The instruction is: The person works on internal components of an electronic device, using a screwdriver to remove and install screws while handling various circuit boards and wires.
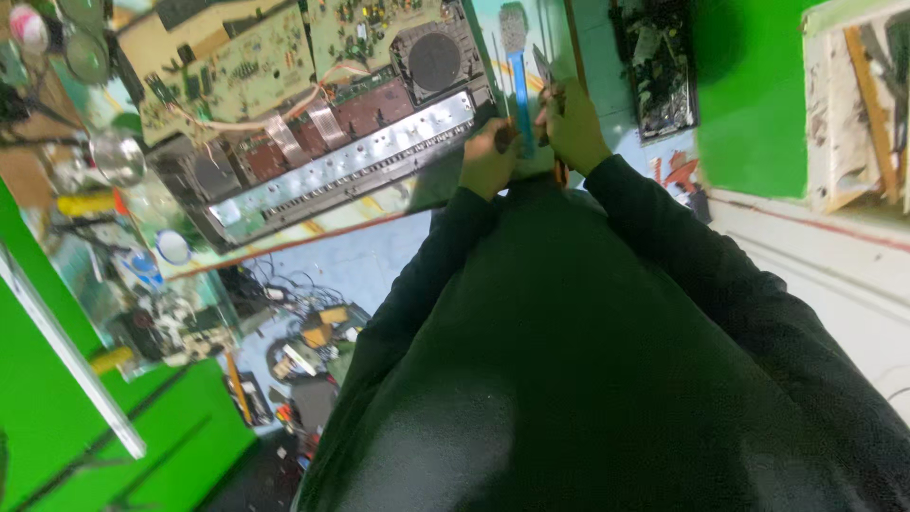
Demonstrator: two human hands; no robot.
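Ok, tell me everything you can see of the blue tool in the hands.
The blue tool is a slim, flat strip, plastic by its look, standing roughly upright in the view with a bristly, brush-like head at its top. The left hand and right hand close around its lower end, above the open circuit-board chassis's edge. Its bottom end is hidden.

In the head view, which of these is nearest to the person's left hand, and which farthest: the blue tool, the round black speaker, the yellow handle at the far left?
From the left hand, nearest first:
1. Blue tool: right beside it, between both hands.
2. Round black speaker: up and left, on the opened device.
3. Yellow handle: far left, among the bench clutter.
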